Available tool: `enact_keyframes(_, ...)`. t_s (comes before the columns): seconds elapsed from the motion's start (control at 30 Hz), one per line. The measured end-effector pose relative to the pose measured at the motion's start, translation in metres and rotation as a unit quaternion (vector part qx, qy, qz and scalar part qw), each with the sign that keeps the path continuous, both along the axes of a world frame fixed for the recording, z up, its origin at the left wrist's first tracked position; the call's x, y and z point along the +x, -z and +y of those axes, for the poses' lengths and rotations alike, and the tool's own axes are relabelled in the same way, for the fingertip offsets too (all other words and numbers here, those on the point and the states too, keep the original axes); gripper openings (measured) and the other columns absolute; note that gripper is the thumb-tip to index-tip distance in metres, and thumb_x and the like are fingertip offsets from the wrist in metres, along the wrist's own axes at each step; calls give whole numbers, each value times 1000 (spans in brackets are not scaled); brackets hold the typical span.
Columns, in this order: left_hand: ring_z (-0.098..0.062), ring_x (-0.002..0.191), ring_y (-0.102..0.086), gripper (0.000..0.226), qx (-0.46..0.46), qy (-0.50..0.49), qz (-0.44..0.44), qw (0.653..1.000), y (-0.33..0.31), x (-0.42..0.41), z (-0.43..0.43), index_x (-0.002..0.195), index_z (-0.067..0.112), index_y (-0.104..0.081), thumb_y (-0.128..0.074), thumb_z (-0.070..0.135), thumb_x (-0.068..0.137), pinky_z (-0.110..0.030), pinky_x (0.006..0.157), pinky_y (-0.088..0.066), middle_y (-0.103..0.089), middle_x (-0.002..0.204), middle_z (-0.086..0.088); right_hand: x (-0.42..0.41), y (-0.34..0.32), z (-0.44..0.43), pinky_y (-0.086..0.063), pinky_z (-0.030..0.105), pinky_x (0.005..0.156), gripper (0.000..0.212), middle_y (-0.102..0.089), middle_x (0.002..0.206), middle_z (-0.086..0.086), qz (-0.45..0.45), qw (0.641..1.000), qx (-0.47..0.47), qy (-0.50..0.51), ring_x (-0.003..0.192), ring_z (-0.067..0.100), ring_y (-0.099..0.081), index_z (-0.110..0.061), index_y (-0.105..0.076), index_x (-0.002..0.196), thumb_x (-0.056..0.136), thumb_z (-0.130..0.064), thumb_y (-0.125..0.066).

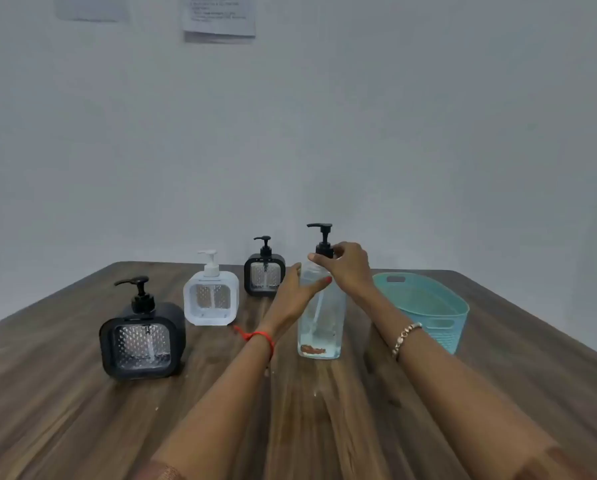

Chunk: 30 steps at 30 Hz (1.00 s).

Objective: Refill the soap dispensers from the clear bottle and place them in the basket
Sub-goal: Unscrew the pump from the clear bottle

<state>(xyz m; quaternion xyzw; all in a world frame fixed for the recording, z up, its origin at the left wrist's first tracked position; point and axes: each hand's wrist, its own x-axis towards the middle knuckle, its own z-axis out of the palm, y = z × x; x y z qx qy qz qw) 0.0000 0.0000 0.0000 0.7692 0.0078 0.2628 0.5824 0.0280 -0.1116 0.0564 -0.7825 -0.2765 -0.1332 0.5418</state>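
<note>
The clear bottle stands upright mid-worktop. The left hand grips its shoulder and the right hand pinches its black pump. Left of it stand the near black dispenser, white dispenser and far black dispenser. The teal basket sits right.

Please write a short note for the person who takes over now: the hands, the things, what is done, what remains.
Left hand holds the clear bottle by its body; right hand grips its pump collar.
Bottle upright on the table, pump on.
Near black dispenser, white dispenser, far black dispenser stand to its left, pumps on.
Basket to its right, no dispenser inside.
Done: nothing visible.
Left: refill all three, basket them.
</note>
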Motion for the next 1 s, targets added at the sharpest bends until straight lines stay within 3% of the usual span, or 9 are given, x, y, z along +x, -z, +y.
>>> enact_keyframes(0.07,-10,102,-59,35,-3,12,-29,1000,0,3,-2,115,20,-50,-65,31,85,-10,76,-49,-59,110,4,6,1,2,-50,40,76,33,-69,82,14,-12,1000,22,18,65,15,-57,-2,-70,84,73,-32,-76)
enact_keyframes(0.13,1,93,-57,34,-9,12,-46,999,3,5,-3,114,21,-44,-62,28,87,-2,68,-44,-55,104,10,13,6,3,-49,36,74,30,-70,86,12,-16,999,34,18,68,12,-54,-7,-72,88,74,-33,-75)
enact_keyframes(0.2,3,93,-54,35,-16,13,-51,998,6,7,-4,116,19,-39,-60,27,89,-1,68,-43,-51,104,11,18,9,5,-46,29,72,31,-69,94,10,-19,999,29,8,75,11,-55,-7,-71,94,76,-33,-73)
enact_keyframes(0.33,1,96,-52,45,-7,20,-54,998,8,11,-3,125,9,-37,-58,28,89,0,69,-43,-47,111,3,29,4,3,-44,35,91,29,-68,103,11,-23,999,11,-30,101,19,-56,-7,-71,97,76,-28,-74)
enact_keyframes(0.47,1,96,-52,48,-5,25,-49,998,7,11,1,127,8,-38,-58,29,89,-1,69,-44,-47,109,5,37,0,-6,-46,7,67,24,-70,102,12,22,990,36,-131,77,4,-62,-7,-71,100,78,-16,-72)
enact_keyframes(0.6,-2,99,-55,48,-22,30,-54,998,6,11,-2,126,9,-38,-59,29,89,-5,72,-47,-50,114,0,45,3,-10,-49,28,90,27,-66,107,15,120,966,65,-221,97,21,-62,-2,-64,111,87,-12,-61)
enact_keyframes(0.83,-2,102,-54,48,-28,28,-65,997,8,11,-4,126,10,-36,-59,30,88,-4,73,-47,-51,116,1,48,5,-12,-47,36,98,30,-60,119,17,183,922,126,-316,110,26,-58,5,-53,122,94,-4,-45)
enact_keyframes(0.93,1,100,-54,49,-36,25,-71,996,9,11,-4,125,10,-36,-60,31,88,-3,70,-46,-50,112,6,43,3,-7,-47,37,94,27,-64,105,14,149,948,118,-256,98,24,-60,1,-60,111,86,-11,-61)
enact_keyframes(1.0,2,98,-54,50,-33,25,-69,997,8,10,-4,126,11,-36,-60,33,88,-3,69,-45,-50,110,9,39,2,-1,-50,25,79,31,-65,91,3,74,982,80,-153,84,16,-60,-6,-64,99,74,-20,-76)
